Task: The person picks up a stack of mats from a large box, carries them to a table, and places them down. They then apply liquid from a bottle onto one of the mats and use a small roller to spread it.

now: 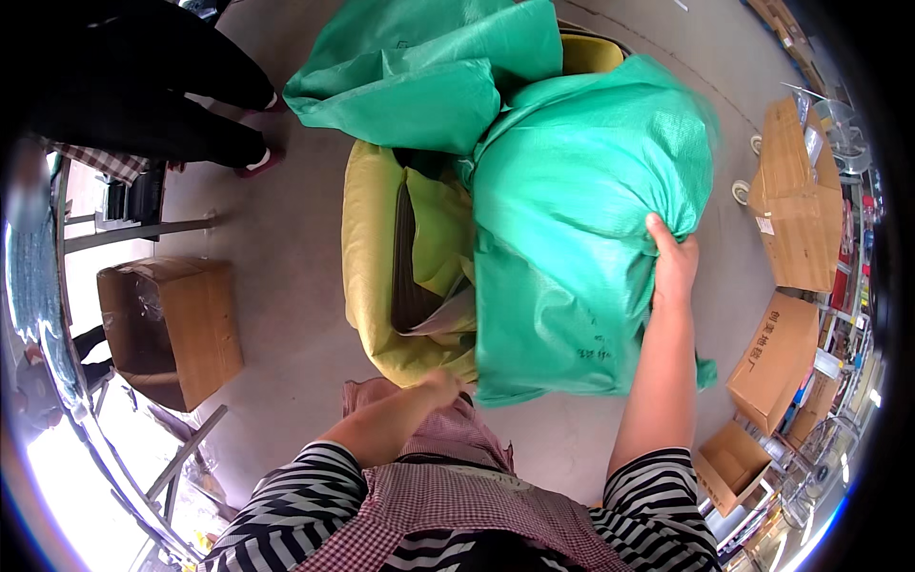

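A full green woven plastic sack (572, 191) lies in front of me, creased and bulging. My right hand (675, 262) grips its right side, with the thumb on top and the other fingers mostly hidden. Left of this sack stands a yellow sack (367, 257) with its mouth open, showing flat brown and yellow-green pieces (434, 229) inside. At the yellow sack's near edge, close to my apron, is my left hand (440, 389). It is blurred, and its fingers cannot be made out. Another green sack (410, 95) drapes over the far end of the yellow one.
An open cardboard box (191, 329) sits on the floor at left, beside a metal-framed stand. Someone in black trousers (191, 86) stands at the far left. On the right are cardboard boxes (777, 357) and a cardboard-loaded wheeled cart (796, 210), with crowded shelves behind.
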### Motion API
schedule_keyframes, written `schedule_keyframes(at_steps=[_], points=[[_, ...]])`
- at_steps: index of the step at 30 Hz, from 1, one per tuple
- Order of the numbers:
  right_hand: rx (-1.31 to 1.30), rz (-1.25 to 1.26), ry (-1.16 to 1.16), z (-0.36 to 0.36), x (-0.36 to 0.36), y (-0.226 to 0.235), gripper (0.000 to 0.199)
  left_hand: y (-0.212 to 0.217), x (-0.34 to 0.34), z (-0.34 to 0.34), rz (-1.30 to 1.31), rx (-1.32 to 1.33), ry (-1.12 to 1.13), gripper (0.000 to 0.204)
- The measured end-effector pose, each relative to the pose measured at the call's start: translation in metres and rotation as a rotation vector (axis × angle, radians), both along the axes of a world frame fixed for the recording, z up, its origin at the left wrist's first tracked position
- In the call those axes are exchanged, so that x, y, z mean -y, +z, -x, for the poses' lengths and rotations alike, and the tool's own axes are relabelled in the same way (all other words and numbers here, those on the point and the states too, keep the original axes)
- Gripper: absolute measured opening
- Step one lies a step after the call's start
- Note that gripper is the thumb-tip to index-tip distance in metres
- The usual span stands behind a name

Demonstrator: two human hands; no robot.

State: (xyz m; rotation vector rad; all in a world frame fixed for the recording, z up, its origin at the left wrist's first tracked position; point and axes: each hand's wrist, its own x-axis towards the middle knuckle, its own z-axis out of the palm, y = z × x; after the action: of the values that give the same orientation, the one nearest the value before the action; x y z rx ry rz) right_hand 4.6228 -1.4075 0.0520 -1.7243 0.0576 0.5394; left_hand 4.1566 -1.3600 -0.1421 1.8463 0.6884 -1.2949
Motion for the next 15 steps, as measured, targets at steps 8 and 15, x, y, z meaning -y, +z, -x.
schedule_keyframes(at_steps=[8,15], points=[[0.017,0.373,0.003,-0.015,0.095,-0.127,0.103,0.037,-0.142,-0.081,-0.711,-0.008,0.803,0.079],[0.966,0.589,0.083,0.037,0.031,-0.124,0.098,0.016,-0.094,-0.084,-0.946,0.0,1.284,0.07]])
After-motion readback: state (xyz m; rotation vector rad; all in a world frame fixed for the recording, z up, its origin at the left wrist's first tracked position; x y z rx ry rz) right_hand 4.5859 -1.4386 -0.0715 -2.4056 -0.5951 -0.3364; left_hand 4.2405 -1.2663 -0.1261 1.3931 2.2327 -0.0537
